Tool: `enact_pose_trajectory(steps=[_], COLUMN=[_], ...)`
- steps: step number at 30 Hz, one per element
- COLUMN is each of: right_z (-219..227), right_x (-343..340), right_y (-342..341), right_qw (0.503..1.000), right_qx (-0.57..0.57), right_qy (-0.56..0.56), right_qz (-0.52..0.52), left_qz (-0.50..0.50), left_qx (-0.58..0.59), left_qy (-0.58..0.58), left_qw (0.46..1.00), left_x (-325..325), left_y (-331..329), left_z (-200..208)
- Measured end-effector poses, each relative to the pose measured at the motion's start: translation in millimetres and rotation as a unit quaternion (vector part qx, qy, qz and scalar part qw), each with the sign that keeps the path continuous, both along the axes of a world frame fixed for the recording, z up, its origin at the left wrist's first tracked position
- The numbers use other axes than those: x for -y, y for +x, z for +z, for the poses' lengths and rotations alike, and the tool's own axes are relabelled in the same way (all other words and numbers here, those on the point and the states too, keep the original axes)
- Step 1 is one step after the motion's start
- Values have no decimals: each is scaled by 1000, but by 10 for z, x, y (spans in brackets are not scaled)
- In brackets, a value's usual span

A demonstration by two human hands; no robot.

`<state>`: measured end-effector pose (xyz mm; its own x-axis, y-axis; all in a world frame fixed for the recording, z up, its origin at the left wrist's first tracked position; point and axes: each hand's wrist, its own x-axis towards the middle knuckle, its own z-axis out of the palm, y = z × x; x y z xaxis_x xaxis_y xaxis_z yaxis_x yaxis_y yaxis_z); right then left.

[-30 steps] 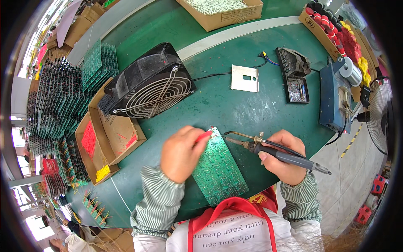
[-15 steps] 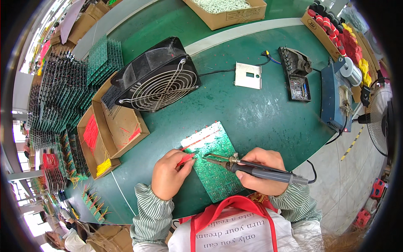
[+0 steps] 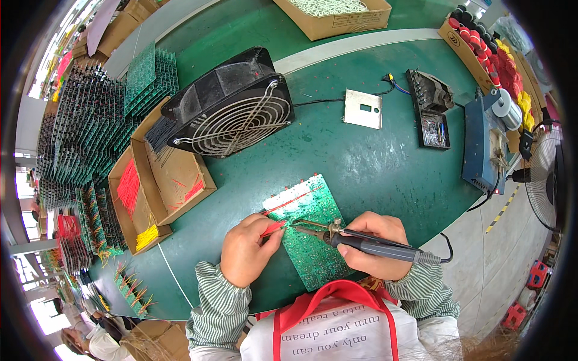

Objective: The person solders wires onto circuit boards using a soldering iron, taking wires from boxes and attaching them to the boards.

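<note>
A green circuit board (image 3: 316,259) lies on the table in front of me, with red wire laid across its upper part. My left hand (image 3: 248,248) is closed at the board's left edge, pinching short red wires (image 3: 274,227) between thumb and forefinger. My right hand (image 3: 378,243) grips a grey soldering iron (image 3: 385,248) with a thin metal feed tube fixed along it. The iron's tip and the tube's end meet over the board, close to the wire ends. Just where the tip touches is too small to make out.
A black fan (image 3: 232,108) stands beyond the board, beside a cardboard tray (image 3: 208,180) of red, yellow and dark wires. Stacked circuit boards (image 3: 84,132) fill the left. At right are a blue soldering station (image 3: 480,144), a solder spool (image 3: 509,110) and a black parts box (image 3: 435,129).
My left hand has shifted slightly right with the red wires, nearer the iron's tip. The right hand and iron hold almost the same place. The whole view has shifted a little.
</note>
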<state>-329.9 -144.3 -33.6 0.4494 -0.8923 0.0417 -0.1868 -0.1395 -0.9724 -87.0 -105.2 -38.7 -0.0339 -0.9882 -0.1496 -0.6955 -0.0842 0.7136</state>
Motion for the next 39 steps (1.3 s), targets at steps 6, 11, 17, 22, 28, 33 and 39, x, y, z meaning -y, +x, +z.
enact_pose_trajectory(steps=[6,11,17,22,28,33,39], right_z=[41,44,65,121,67,54,46], right_x=[3,-28,-53,-36,-29,8,24], right_y=[-45,-127,-211,-207,-200,-195,-183], right_qw=[1000,1000,999,999,999,999,999], right_qx=[12,4,-24,-24,-19,-15,-19], right_qy=[1,-3,1,5,18,11,18], right_qz=[-8,-11,-33,-43,-44,-38,-25], left_qz=[-3,95,60,4,-7,9,0], left_qx=[-3,166,125,11,-10,-12,13], left_qy=[-15,-126,-153,-64,-48,-37,-47], left_qw=[1000,973,978,998,999,999,999], left_x=[-4,-24,-23,48,96,99,100], left_y=[24,349,75,-161,-165,-189,-200], left_z=[9,95,112,29,-33,-19,-37])
